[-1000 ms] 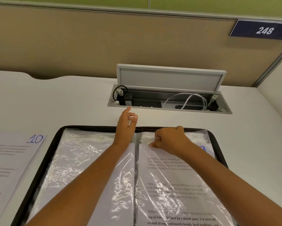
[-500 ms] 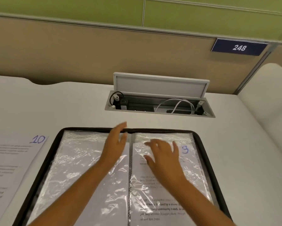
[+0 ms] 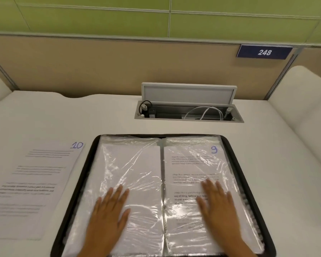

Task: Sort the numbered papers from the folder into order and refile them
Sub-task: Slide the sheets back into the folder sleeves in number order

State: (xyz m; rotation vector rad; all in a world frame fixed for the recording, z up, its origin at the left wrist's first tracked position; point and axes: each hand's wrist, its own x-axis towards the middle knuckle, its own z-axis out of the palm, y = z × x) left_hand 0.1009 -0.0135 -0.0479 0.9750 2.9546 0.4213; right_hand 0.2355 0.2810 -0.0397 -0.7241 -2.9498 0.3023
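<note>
**Both palms flat on the open folder, sheet 10 waiting outside your left hand**

Furthest out to the side of your left hand [image 3: 107, 217] lies the loose paper marked 10 [image 3: 35, 184], flat on the desk [image 3: 63, 115], just beside the folder's black edge and apart from your fingers. It sits face up with its number showing, most likely so you can read it and lift it without turning anything over; it looks like the one sheet not yet filed.

Your left hand lies spread, fingers straight and slightly fanned, pressing the left-hand plastic sleeve [image 3: 131, 171]. It holds nothing; it flattens the crinkled film over a page that shows no print from here.

Between your two hands runs the spine of the folder [image 3: 92, 145], which lies wide open, its zipped border framing both pages.

Your right hand [image 3: 217, 206] is likewise flat and spread, gripping nothing, its palm on the lower half of the sleeve holding the paper marked 9 [image 3: 195, 169]. The blue number sits at the far corner, well beyond your fingertips, so you can check it while you smooth the film.

Judging by this, nine is seated and ten comes next. The film is slippery and wrinkled, so keep one palm down when you open the next sleeve.

Past your fingertips, the open cable hatch [image 3: 188, 106] in the desk stays clear of the work.
</note>
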